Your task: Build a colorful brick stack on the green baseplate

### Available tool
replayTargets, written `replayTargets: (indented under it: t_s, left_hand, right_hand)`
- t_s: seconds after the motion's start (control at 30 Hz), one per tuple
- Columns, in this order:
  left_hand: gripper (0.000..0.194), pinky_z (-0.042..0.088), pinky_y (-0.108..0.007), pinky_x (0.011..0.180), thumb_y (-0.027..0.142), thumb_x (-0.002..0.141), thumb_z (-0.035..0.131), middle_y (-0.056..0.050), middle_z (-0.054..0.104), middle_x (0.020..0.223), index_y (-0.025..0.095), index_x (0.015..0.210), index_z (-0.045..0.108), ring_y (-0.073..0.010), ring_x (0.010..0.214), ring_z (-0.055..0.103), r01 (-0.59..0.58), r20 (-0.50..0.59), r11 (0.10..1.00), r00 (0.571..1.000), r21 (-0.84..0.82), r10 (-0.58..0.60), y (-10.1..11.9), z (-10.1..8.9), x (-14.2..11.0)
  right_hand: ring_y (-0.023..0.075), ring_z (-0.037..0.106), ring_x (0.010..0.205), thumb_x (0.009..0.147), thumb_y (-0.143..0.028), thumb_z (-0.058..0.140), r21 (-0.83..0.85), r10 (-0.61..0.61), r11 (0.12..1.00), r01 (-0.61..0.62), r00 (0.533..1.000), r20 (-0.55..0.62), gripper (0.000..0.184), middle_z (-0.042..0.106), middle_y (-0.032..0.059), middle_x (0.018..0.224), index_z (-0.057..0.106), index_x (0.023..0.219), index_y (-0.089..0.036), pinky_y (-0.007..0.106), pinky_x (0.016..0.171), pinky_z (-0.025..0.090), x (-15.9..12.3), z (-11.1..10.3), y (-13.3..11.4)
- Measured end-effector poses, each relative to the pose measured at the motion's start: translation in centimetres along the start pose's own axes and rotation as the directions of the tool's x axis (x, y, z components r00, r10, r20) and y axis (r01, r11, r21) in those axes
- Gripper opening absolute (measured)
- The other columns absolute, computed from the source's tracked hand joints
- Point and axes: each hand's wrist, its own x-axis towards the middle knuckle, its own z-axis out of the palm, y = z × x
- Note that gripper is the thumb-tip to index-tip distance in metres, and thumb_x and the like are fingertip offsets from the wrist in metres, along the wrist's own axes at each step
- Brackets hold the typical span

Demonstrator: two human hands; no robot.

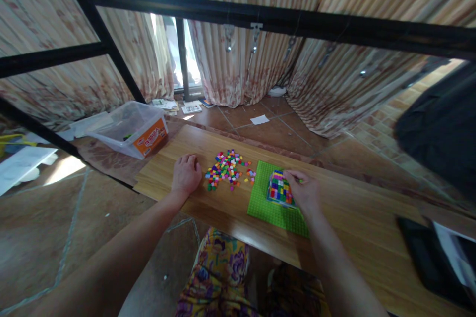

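In the head view, a block of small multicoloured bricks point(279, 187) sits on a studded green baseplate point(273, 215) at the wood-grained bench's point(238, 215) centre-right. The right hand point(305, 192) reaches in at its three o'clock, fingertips pinched; any held brick cannot be told. The left hand point(186, 174) rests loosely curled at nine o'clock of loose bricks point(226, 167).

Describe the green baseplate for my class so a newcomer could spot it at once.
Find the long wooden table, then the person's right hand. Under that hand lies the flat, bright green baseplate, with a multicoloured block on it. Unlike the scattered small bricks nearby, it is one broad piece in one colour.
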Motion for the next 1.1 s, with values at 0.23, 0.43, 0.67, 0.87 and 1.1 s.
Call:
replayTargets:
  t_s: [0.23, 0.43, 0.67, 0.87, 1.1]
  left_hand:
    - [0.031, 0.046, -0.044, 0.1, 0.024, 0.089, 0.044, -0.016, 0.067, 0.114, 0.013, 0.109, 0.064, -0.0302, 0.108, 0.059, -0.007, -0.002, 1.0, 1.0, -0.002, 0.007, -0.1, 0.1, -0.1]
    - [0.03, 0.046, -0.045, 0.099, 0.023, 0.089, 0.044, -0.017, 0.066, 0.114, 0.013, 0.109, 0.064, -0.0307, 0.109, 0.059, 0.002, -0.004, 1.0, 1.0, -0.013, -0.002, -0.1, 0.1, 0.0]
    - [0.031, 0.046, -0.044, 0.1, 0.023, 0.089, 0.045, -0.017, 0.066, 0.115, 0.012, 0.11, 0.063, -0.0304, 0.11, 0.059, 0.006, 0.008, 1.0, 1.0, -0.013, -0.005, 0.0, 0.1, -0.1]
    - [0.027, 0.045, -0.044, 0.101, 0.022, 0.089, 0.046, -0.015, 0.066, 0.114, 0.013, 0.108, 0.063, -0.0293, 0.11, 0.058, 0.011, 0.009, 0.999, 1.0, -0.033, -0.011, 0.2, 0.0, -0.2]
    - [0.024, 0.046, -0.042, 0.1, 0.02, 0.088, 0.048, -0.014, 0.066, 0.112, 0.015, 0.106, 0.063, -0.0277, 0.109, 0.059, 0.018, 0.017, 0.999, 1.0, -0.038, -0.017, 0.4, -0.1, -0.3]
  right_hand:
    - [0.0217, 0.07, 0.081, 0.082, -0.048, 0.057, -0.068, -0.023, 0.997, 0.023, 1.0, -0.01, 0.034, 0.077, 0.0068, 0.085, 0.077, 0.077, -0.02, 0.033, 0.079, 0.05, -0.1, 0.1, -0.6]
    - [0.0222, 0.07, 0.085, 0.084, -0.049, 0.056, -0.021, -0.045, 0.999, 0.044, 0.998, -0.034, 0.036, 0.077, 0.0073, 0.089, 0.077, 0.082, -0.02, 0.033, 0.08, 0.05, -0.5, -0.2, -1.0]
    - [0.0226, 0.068, 0.083, 0.089, -0.051, 0.054, 0.003, -0.074, 0.997, 0.078, 0.95, -0.305, 0.04, 0.076, 0.0085, 0.09, 0.075, 0.088, -0.017, 0.033, 0.077, 0.05, -2.2, -2.2, -2.5]
    - [0.0222, 0.067, 0.092, 0.091, -0.044, 0.058, 0.083, -0.196, 0.975, 0.208, 0.972, -0.133, 0.029, 0.075, 0.0068, 0.096, 0.075, 0.092, -0.021, 0.037, 0.087, 0.05, -5.2, -0.2, -5.8]
    - [0.0217, 0.064, 0.093, 0.092, -0.027, 0.054, 0.049, -0.313, 0.95, 0.309, 0.935, 0.165, 0.022, 0.073, 0.0073, 0.096, 0.075, 0.093, -0.022, 0.036, 0.088, 0.048, -7.5, 6.7, -7.3]
